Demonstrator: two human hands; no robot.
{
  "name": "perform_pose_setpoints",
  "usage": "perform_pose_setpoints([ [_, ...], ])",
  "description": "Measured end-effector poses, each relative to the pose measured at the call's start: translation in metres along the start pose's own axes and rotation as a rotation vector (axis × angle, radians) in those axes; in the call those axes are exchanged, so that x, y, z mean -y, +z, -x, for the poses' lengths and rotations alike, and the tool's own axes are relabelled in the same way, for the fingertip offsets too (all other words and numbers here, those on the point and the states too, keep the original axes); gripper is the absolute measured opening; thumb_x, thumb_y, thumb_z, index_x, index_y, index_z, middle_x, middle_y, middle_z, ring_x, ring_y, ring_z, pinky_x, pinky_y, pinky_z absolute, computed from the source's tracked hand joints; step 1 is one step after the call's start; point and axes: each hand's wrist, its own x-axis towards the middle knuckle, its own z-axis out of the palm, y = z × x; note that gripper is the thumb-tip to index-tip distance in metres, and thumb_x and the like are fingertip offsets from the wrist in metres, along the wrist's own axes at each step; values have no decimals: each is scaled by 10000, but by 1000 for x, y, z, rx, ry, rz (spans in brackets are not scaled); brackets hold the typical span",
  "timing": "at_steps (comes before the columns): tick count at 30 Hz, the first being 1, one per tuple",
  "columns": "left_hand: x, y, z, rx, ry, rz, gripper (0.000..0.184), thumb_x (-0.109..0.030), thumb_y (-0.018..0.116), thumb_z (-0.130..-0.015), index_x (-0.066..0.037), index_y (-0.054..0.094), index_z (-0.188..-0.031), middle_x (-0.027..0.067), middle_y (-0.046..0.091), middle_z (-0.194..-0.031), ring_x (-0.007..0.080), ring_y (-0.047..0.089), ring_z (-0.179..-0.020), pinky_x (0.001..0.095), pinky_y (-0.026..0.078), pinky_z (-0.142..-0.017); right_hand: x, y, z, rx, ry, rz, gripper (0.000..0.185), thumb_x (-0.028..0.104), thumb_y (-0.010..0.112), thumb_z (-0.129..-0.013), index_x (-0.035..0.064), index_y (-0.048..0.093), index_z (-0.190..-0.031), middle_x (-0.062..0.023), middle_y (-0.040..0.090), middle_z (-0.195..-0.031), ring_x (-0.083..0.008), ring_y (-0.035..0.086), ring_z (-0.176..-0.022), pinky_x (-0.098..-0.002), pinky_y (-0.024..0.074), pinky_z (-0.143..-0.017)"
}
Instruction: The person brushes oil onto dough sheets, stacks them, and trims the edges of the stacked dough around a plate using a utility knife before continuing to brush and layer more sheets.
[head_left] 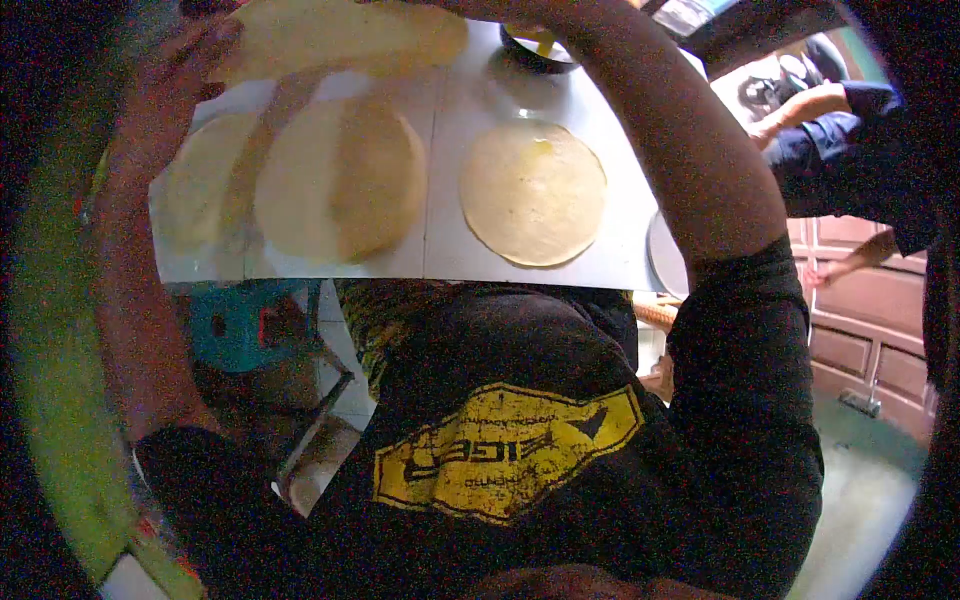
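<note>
Our left hand point(205, 50): at broad, smooth dough point(345, 38), fingers' grip unclear | our right hand point(490, 7): cropped, grip unclear | tabletop point(444, 140): flat, pale rounds point(535, 200) nearer us, one yellow-smeared | dark-rimmed bowl point(540, 58) by our right forearm

Grainy, warped edges, seemingly backlit

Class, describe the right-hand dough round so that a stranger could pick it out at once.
On the white table, find the dark bowl. The dough round lies on its near side, right of the seam. Unlike the middle round, it shows a small yellow patch near its far rim.
</note>
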Motion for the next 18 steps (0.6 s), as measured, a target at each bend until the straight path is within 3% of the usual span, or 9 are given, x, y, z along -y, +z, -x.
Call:
perform_pose_setpoints([
  [3, -30, 9, -3, 70, -66, 66, 279, -321, 550, -971, -54, 611, -919, 21, 590, -834, 119, 596, -768, 285, 522, -704, -4, -23, 27, -234, -200, 170, 420, 338, 624, -867, -25, 611, -1078, -246, 653, -1003, -402, 625, -952, -460, 494, -829],
  [5, -40, 28, -12, 178, -133, 149, 283, -320, 545, -977, -56, 598, -891, 5, 572, -794, 101, 587, -734, 273, 528, -675, -3, -44, 49, -27, 99, 217, 395, 308, 643, -864, -4, 620, -1105, -242, 660, -983, -357, 647, -920, -435, 507, -800],
  [9, -31, 88, -37, 325, -194, 371, 254, -289, 559, -972, -44, 617, -937, 2, 571, -813, 102, 582, -739, 269, 521, -693, -55, -46, 81, 55, 331, 46, 350, 256, 662, -858, 10, 627, -1105, -240, 665, -968, -302, 659, -909, -408, 516, -779],
  [12, -61, 112, -39, 349, 55, 233, 286, -316, 571, -954, -50, 658, -1014, 79, 639, -953, 197, 621, -890, 335, 501, -819, -82, -55, 112, -27, 305, -183, 319, 213, 680, -850, 10, 630, -1091, -232, 666, -978, -277, 664, -894, -401, 523, -761],
  [14, -49, 129, -21, 350, 182, 183, 313, -329, 577, -945, -54, 678, -1052, 118, 672, -1023, 245, 640, -965, 369, 492, -882, -67, -44, 131, -129, 306, 117, 344, 275, 657, -872, -8, 619, -1065, -237, 653, -1008, -315, 648, -923, -421, 508, -799],
  [15, -49, 138, -15, 348, 229, 158, 323, -334, 579, -942, -55, 685, -1065, 131, 684, -1046, 261, 646, -991, 380, 488, -903, -101, -22, 145, -159, 290, 217, 299, 320, 659, -871, 30, 625, -934, -145, 653, -875, -269, 651, -819, -388, 512, -736],
  [16, -35, 161, 1, 253, 322, 120, 301, -316, 582, -938, -58, 685, -1054, 139, 682, -1027, 281, 642, -991, 390, 488, -901, -84, -18, 160, -102, 201, 201, 228, 259, 673, -873, 40, 645, -930, -126, 663, -879, -223, 657, -795, -367, 514, -699],
  [17, -19, 182, 15, 163, 410, 82, 279, -298, 585, -934, -61, 685, -1042, 146, 680, -1007, 302, 637, -991, 399, 489, -899, -94, 1, 179, -100, 241, 139, 192, 227, 672, -866, 46, 648, -927, -131, 658, -874, -242, 658, -790, -375, 514, -693],
  [18, -7, 196, 30, 222, 452, 89, 244, -264, 592, -925, -64, 682, -1034, 148, 677, -994, 316, 630, -996, 410, 489, -899, -106, 30, 200, -99, 278, 82, 158, 195, 672, -859, 53, 650, -924, -136, 654, -868, -260, 658, -786, -382, 514, -687],
])
